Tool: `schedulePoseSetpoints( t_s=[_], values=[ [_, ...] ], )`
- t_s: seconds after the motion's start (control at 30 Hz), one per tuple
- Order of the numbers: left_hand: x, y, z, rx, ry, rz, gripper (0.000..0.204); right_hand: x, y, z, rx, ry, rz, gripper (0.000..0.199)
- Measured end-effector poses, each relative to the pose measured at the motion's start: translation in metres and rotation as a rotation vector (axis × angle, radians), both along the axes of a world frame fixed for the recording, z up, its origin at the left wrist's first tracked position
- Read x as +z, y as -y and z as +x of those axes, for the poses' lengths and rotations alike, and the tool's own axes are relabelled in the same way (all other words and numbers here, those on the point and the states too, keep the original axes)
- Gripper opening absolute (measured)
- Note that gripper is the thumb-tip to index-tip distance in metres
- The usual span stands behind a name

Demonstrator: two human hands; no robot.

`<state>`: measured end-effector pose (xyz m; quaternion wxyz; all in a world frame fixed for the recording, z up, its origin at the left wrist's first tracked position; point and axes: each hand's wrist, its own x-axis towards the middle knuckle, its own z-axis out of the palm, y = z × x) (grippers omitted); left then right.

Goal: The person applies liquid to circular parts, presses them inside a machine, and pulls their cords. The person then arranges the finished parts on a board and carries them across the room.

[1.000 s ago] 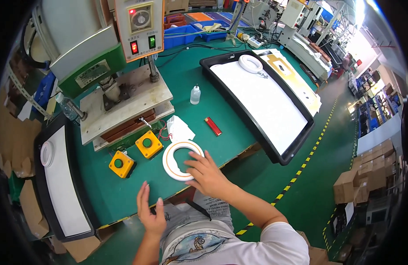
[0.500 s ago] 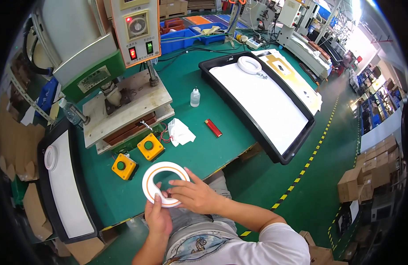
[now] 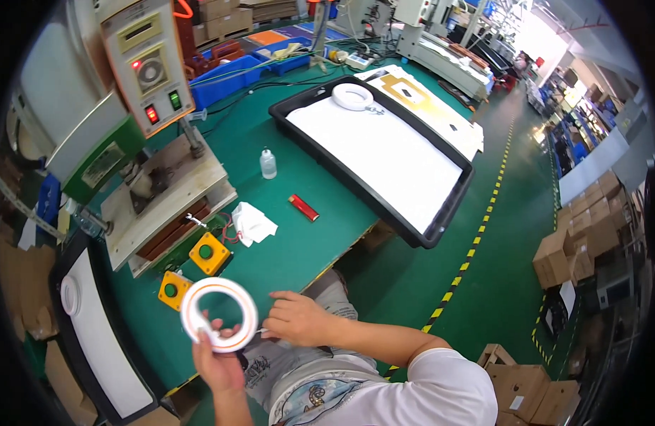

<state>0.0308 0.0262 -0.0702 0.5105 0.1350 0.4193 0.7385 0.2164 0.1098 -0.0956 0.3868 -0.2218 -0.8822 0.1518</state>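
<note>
Head view: a white ring with an orange line (image 3: 248, 312) is gripped at its lower-left side by the left hand (image 3: 219, 366), the thumb being laid over the near face and the fingers being seen through the central opening. The left forearm is brought up almost straight from the lower edge, with the hand turned upward below the ring. By this hand, the ring is held tilted at the near edge of the green tabletop (image 3: 342, 213).

The right hand (image 3: 297, 319) is placed just to the ring's right, back upward, fingers partly curled and index finger extended toward the left. Whether anything is pinched in its fingertips, or whether the ring is touched by them, cannot be told. The right forearm (image 3: 370, 342) is stretched nearly level from a bent elbow beside the white sleeve (image 3: 455, 390).

Beyond the left hand, two yellow push-button boxes (image 3: 210, 254) are set before a press (image 3: 164, 192). Farther beyond the right hand, a squeeze bottle (image 3: 268, 165) is stood upright, and a black tray (image 3: 425, 240) is placed to its right.
</note>
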Motion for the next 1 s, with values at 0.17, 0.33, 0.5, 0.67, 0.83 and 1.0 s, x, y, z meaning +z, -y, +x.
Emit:
schedulePoseSetpoints(
  t_s=[0.17,0.33,0.5,0.67,0.83,1.0],
  values=[
    [0.005,0.023,-0.127,0.25,-0.012,0.39,0.045,0.009,-0.033,0.081,-0.32,-0.025,0.069,0.015],
    [0.032,0.047,-0.166,0.548,-0.173,0.348,0.049,0.011,-0.037,0.104,-0.449,0.05,-0.014,0.016],
    [-0.003,0.008,-0.058,0.134,0.047,0.135,0.045,0.019,-0.014,0.028,-0.109,-0.055,0.052,0.022],
    [0.011,-0.004,0.01,0.102,0.073,0.01,0.046,0.038,0.011,-0.027,0.039,-0.28,0.085,0.037],
    [0.02,0.0,0.027,-0.103,-0.15,0.007,0.045,0.029,0.016,-0.022,0.005,0.041,0.101,0.044],
    [0.007,0.007,0.032,-0.298,-0.226,0.098,0.055,0.021,-0.004,0.0,-0.121,-0.043,-0.359,0.032]
  ],
)
